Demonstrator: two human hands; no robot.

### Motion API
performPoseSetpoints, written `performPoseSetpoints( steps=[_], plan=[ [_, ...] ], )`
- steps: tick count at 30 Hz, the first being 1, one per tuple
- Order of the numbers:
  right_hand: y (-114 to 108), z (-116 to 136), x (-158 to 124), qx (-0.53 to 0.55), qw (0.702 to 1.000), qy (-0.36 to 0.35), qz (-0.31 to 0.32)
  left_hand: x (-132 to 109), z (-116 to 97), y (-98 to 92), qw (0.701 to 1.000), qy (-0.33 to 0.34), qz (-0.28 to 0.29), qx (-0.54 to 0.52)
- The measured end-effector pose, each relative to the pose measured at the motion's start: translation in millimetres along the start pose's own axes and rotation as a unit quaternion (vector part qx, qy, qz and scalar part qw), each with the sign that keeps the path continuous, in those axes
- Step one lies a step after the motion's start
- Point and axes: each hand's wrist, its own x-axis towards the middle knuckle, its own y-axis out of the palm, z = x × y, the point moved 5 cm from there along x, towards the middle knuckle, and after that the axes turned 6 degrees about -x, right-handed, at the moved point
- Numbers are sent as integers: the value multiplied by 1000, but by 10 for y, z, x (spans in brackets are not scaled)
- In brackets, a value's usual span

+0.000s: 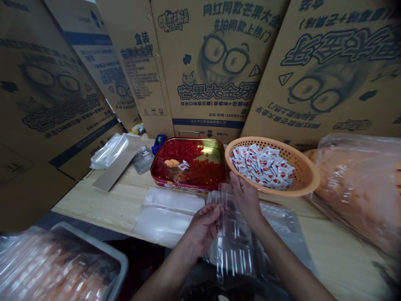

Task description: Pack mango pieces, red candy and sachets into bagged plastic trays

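You're gripping a clear plastic tray (234, 246) with your left hand (202, 230) and right hand (246, 200), both closed on its edges, holding it over the table (341, 255), just in front of an orange basket (305, 167) of sachets (262, 165).

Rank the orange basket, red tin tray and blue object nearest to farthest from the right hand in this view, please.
1. Orange basket, ahead of the right hand.
2. Red tin tray, to its left.
3. Blue object, beyond the tray.

Clear plastic tray (233, 234), motion-blurred
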Motion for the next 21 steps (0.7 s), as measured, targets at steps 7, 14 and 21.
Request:
performPoseSetpoints(
  steps=[7, 14, 21],
  plan=[
    [71, -41, -15, -12, 1000, 9, 17, -40, -11, 32, 1000, 17, 25, -6],
    [54, -65, -9, -27, 999, 9, 15, -56, -27, 51, 998, 31, 56, 27],
    [101, -63, -66, -89, 996, -13, 29, -73, -141, 140, 989, 47, 103, 94]
  ],
)
